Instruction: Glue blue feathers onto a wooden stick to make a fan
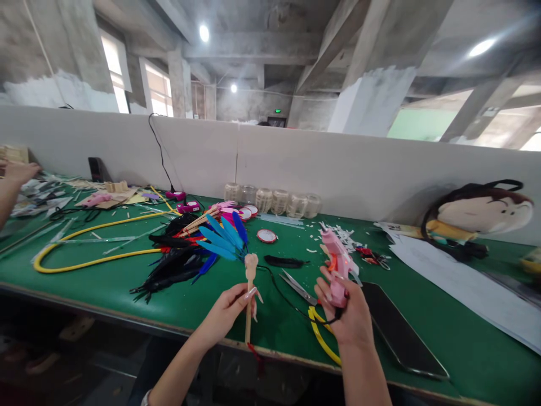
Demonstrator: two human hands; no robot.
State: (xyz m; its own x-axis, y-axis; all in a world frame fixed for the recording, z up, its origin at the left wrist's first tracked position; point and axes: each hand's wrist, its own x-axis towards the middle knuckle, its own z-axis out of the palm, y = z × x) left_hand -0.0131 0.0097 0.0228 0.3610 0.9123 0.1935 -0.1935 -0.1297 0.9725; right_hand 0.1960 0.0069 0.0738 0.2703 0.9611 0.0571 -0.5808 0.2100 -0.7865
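Note:
My left hand (pixel 224 311) grips a thin wooden stick (pixel 249 304) upright, its pale carved tip (pixel 251 262) level with my long fingernails. My right hand (pixel 340 309) is closed around a pink hot glue gun (pixel 336 262), which tilts up and away from me. A black cord runs from the gun across the green table (pixel 127 293). Steel scissors (pixel 297 287) lie just left of my right hand. A yellow curved band (pixel 321 338) lies below that hand. Blue feathers (pixel 222 242) and black feathers (pixel 173 270) are heaped left of the stick.
Glass jars (pixel 270 200) stand against a white partition (pixel 338 158). A long yellow tube (pixel 97 248) lies at left, where a co-worker's hand (pixel 21 172) reaches in. A black tablet (pixel 401 330), white paper sheets (pixel 448 270) and a plush doll (pixel 482 211) are at right.

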